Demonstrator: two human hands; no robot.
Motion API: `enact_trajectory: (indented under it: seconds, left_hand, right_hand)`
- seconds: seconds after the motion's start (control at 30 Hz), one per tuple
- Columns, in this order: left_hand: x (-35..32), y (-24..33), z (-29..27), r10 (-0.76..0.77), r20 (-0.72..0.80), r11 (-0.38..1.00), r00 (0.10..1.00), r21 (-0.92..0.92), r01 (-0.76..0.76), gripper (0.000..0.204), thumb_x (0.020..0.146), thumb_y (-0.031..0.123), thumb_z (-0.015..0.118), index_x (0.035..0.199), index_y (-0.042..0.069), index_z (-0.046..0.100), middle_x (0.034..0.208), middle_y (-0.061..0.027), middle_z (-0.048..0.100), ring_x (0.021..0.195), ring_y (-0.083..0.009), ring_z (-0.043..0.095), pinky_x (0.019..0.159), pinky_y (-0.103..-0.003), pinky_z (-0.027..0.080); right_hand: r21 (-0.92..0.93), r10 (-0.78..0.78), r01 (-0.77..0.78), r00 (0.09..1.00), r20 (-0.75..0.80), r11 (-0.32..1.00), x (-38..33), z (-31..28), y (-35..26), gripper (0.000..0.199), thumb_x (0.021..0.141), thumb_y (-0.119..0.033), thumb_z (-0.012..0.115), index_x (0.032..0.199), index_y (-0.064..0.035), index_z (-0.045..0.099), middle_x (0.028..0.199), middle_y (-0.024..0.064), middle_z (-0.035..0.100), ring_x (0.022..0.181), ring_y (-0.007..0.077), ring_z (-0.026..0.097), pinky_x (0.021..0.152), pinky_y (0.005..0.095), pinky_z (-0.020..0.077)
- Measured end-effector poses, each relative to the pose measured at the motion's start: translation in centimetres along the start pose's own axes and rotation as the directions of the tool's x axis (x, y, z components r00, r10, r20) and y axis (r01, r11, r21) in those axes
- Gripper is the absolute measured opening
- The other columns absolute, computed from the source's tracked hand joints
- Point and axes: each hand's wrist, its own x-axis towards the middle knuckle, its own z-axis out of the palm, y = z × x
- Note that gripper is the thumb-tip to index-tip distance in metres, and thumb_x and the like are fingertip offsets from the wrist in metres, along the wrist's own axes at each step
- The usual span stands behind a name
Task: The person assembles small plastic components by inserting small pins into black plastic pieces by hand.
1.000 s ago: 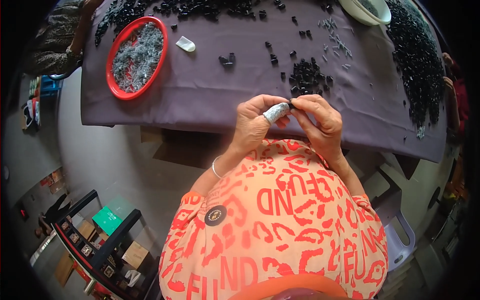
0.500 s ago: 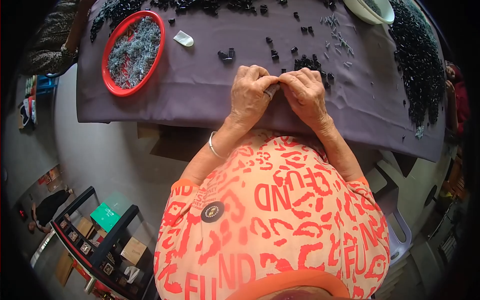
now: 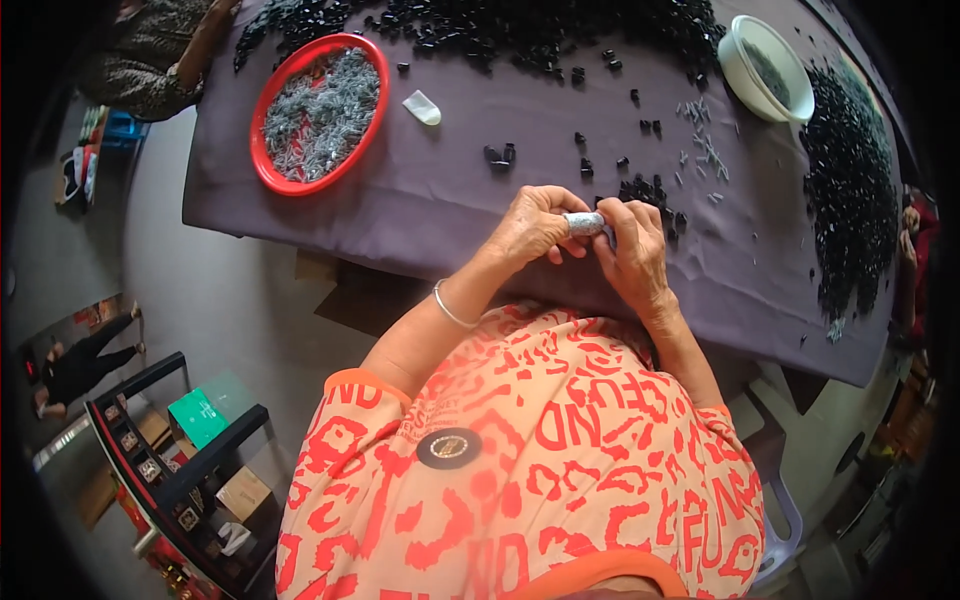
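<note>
My left hand (image 3: 535,228) and my right hand (image 3: 634,250) meet above the near part of the purple-grey cloth. Between them is a short silvery-grey sleeve or wrap (image 3: 585,223); whether it covers a finger of my left hand I cannot tell. Both hands have their fingers bent and pinched together, and whatever small piece they grip is hidden. Just beyond my right hand lies a cluster of small black plastic parts (image 3: 643,188). Thin grey translucent pins (image 3: 707,150) are scattered farther right.
A red basin (image 3: 258,150) of grey pins stands at left, near a white finger-shaped piece (image 3: 422,107). Black parts heap along the far side (image 3: 520,35) and right side (image 3: 850,190). A pale bowl (image 3: 738,75) is far right. Another person's arm (image 3: 200,50) shows far left.
My view has shifted, so the table sits lower and more of the far heap shows. My hands have turned slightly apart, and the silvery-grey wrap between them is now plainly visible.
</note>
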Motion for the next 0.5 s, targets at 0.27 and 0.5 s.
enact_trajectory:
  seconds: [0.27, 0.5]
  left_hand:
    - [1.5, -3.0, -0.2, 0.32, 0.027, 0.91, 0.947, -0.288, -0.299, 0.015, 0.08, 0.011, 0.07, 0.089, 0.001, 0.064, 0.077, -0.0058, 0.067, 0.065, -0.0144, 0.064, 0.051, -0.025, 0.049]
    - [1.9, -4.0, -1.4, 0.764, 0.156, 0.415, 0.626, 0.625, -0.661, 0.01, 0.075, 0.01, 0.066, 0.079, 0.004, 0.059, 0.07, -0.009, 0.061, 0.061, -0.0239, 0.059, 0.054, -0.032, 0.047]
  right_hand:
    - [0.107, -0.023, 0.007, 0.988, 0.152, 0.994, 2.6, -0.3, -2.9, 0.055, 0.073, -0.019, 0.072, 0.123, -0.004, 0.053, 0.124, 0.0141, 0.055, 0.118, 0.0299, 0.052, 0.1, 0.0436, 0.0382]
    - [0.213, 0.048, -0.094, 0.976, 0.211, 0.972, 1.3, 2.2, -2.5, 0.056, 0.087, -0.039, 0.055, 0.131, -0.0044, 0.047, 0.139, 0.0176, 0.043, 0.13, 0.0326, 0.04, 0.108, 0.0446, 0.0302]
